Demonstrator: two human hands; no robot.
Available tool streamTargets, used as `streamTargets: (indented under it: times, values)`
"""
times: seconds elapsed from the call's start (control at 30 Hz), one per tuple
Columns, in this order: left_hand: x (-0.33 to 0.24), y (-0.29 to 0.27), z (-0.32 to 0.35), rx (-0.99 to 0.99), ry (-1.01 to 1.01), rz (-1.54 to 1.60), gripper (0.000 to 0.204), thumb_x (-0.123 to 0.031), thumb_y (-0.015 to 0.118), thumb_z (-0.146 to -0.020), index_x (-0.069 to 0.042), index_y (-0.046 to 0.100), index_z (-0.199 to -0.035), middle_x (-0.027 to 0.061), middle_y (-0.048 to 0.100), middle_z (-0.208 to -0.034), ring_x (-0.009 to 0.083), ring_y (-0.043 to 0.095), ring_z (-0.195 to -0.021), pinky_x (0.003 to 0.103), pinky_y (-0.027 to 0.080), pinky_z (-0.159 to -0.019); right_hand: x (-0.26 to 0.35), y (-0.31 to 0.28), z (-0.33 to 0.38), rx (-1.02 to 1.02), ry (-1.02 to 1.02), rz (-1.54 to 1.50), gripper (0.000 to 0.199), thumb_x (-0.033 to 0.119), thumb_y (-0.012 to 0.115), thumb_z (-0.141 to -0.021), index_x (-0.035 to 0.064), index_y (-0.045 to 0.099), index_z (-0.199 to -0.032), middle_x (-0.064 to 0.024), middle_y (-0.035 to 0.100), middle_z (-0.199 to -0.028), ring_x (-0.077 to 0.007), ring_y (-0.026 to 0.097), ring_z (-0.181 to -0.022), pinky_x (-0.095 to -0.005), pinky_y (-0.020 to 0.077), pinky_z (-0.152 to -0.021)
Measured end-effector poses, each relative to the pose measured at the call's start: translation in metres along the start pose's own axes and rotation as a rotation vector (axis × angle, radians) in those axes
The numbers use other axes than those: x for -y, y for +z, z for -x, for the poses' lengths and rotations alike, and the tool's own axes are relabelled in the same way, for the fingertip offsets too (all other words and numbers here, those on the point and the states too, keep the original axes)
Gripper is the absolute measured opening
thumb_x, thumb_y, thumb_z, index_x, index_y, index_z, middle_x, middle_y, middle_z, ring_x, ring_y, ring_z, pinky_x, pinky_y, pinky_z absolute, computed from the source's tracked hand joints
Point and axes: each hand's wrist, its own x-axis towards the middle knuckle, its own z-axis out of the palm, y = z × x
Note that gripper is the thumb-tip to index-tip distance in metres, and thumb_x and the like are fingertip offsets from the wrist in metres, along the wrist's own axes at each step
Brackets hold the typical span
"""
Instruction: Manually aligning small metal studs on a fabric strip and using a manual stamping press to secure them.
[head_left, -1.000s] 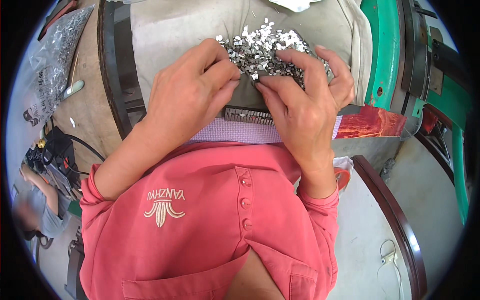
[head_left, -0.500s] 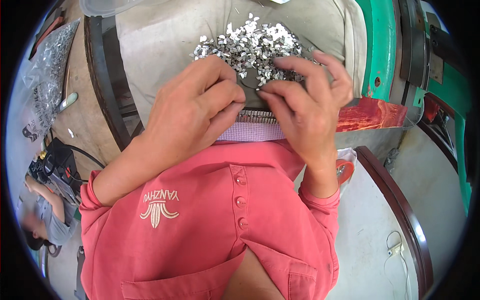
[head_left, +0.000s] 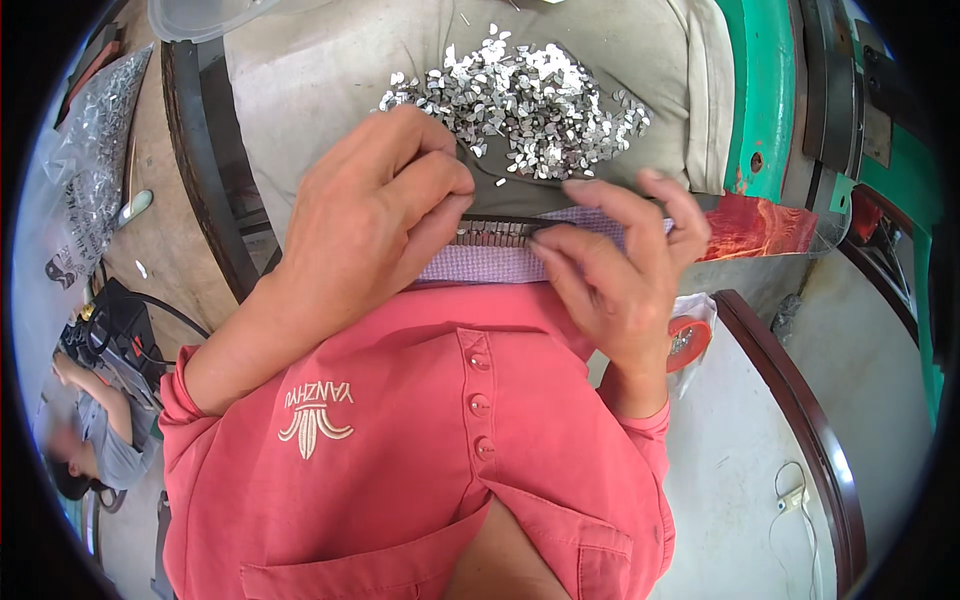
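Note:
A narrow dark rack (head_left: 492, 233) holds a row of small upright metal pieces and lies on a lilac woven cloth (head_left: 475, 265) close to my body. My left hand (head_left: 380, 205) is closed at the rack's left end, thumb and index finger pressed together; whatever they hold is hidden. At the rack's right end, my right hand (head_left: 625, 270) pinches with thumb and index finger, touching the row, while its other fingers are raised. What sits in that pinch is too small to make out. Beyond both hands a loose pile of small flat silvery metal pieces (head_left: 540, 100) is spread on a grey-beige cloth (head_left: 300, 90).
A green metal machine frame (head_left: 765, 90) stands at the right, with a red patterned strip (head_left: 760, 228) beside it. A red-orange dish (head_left: 688, 342) with small bits sits near my right forearm. At the left are a clear plastic bag (head_left: 100, 150) and another person (head_left: 105, 420).
My right hand has come down and nearer, from the pile's edge to the rack. My left hand has shifted slightly left. More of the pile and rack now shows.

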Motion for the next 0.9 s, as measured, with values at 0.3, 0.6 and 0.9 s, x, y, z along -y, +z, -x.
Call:
streamTargets:
  times: [0.3,0.6,0.9]
  values:
    - [-0.004,-0.005,0.002,-0.034,-0.006,-0.079,0.018,0.003,0.075,-0.076,-0.002,0.067,-0.092,0.0103,0.059,-0.095,0.0249,0.062,-0.084,0.033,0.049,-0.069,-0.004,0.012,-0.027,-0.044,-0.050,-0.057,0.020,0.016,0.083,-0.066,0.0188,0.078,-0.085,0.0013,0.068,-0.110,-0.0287,0.050,-0.119,-0.0410,0.0325,-0.103]
    - [-0.009,-0.003,0.006,0.012,-0.012,-0.011,0.021,0.003,0.077,-0.074,-0.002,0.067,-0.091,0.0099,0.059,-0.095,0.0258,0.061,-0.086,0.033,0.049,-0.071,-0.014,0.011,-0.046,0.058,-0.184,-0.012,0.016,0.017,0.082,-0.064,0.0205,0.075,-0.078,0.0059,0.066,-0.114,-0.0289,0.049,-0.123,-0.0414,0.0285,-0.102]
    - [-0.013,-0.001,0.004,0.030,-0.004,-0.023,0.019,0.003,0.076,-0.075,-0.001,0.067,-0.091,0.0093,0.059,-0.096,0.0241,0.061,-0.086,0.032,0.049,-0.073,-0.013,0.016,-0.052,0.048,-0.237,-0.016,0.014,0.017,0.081,-0.063,0.0174,0.072,-0.074,0.0080,0.065,-0.115,-0.0278,0.049,-0.123,-0.0455,0.0286,-0.098]
